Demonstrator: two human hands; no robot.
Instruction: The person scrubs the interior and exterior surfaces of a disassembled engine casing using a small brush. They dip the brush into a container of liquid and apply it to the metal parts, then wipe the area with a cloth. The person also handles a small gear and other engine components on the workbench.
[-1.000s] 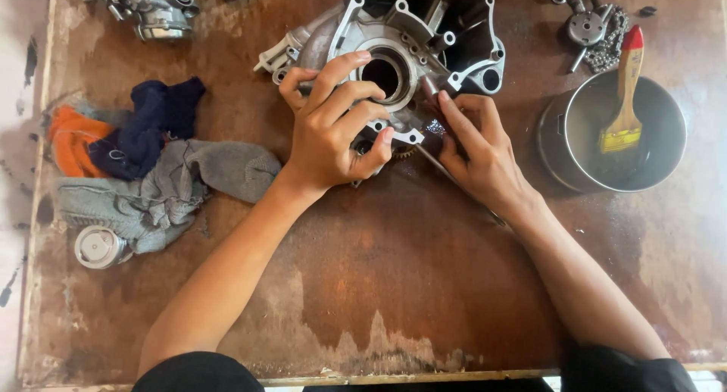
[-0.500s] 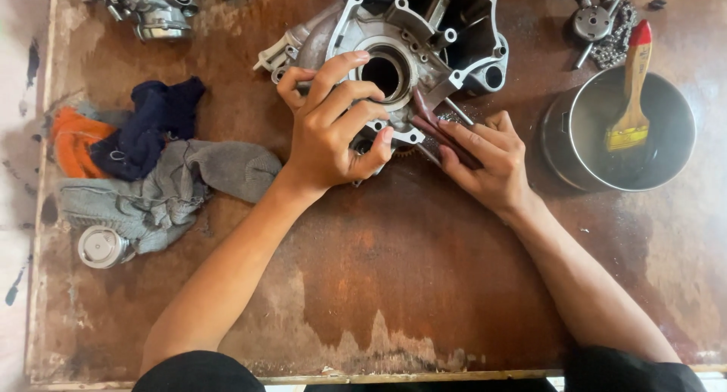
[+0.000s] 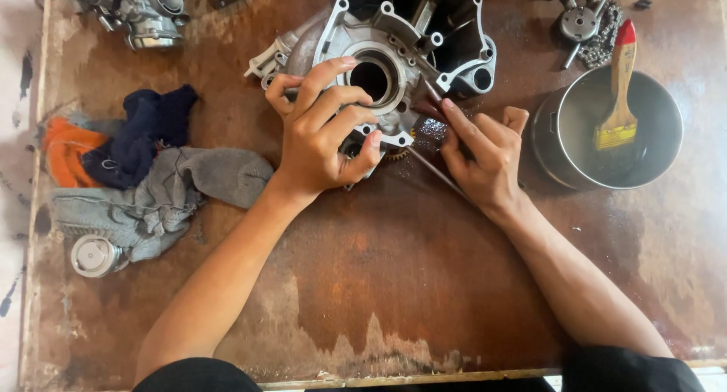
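A grey metal engine casing [image 3: 424, 36] lies at the top middle of a worn brown table [image 3: 394, 286]. My left hand [image 3: 326, 131] rests on the casing's near edge, fingers curled beside its round bore, gripping it. My right hand [image 3: 485, 153] holds a thin dark tool [image 3: 432, 104] like a pen, its tip against the casing's lower right rim. A small brass-coloured gear [image 3: 397, 154] peeks out under the casing between my hands.
A pile of grey, navy and orange rags [image 3: 144, 165] lies at left with a small round metal cap [image 3: 95, 254]. A metal bowl [image 3: 651, 157] with a red-handled brush [image 3: 619, 89] stands at right. Another engine part [image 3: 144, 9] and a chain with small parts [image 3: 587, 24] sit at the back.
My right hand has shifted up and in toward the casing's rim with the tool. My left hand stays on the casing.
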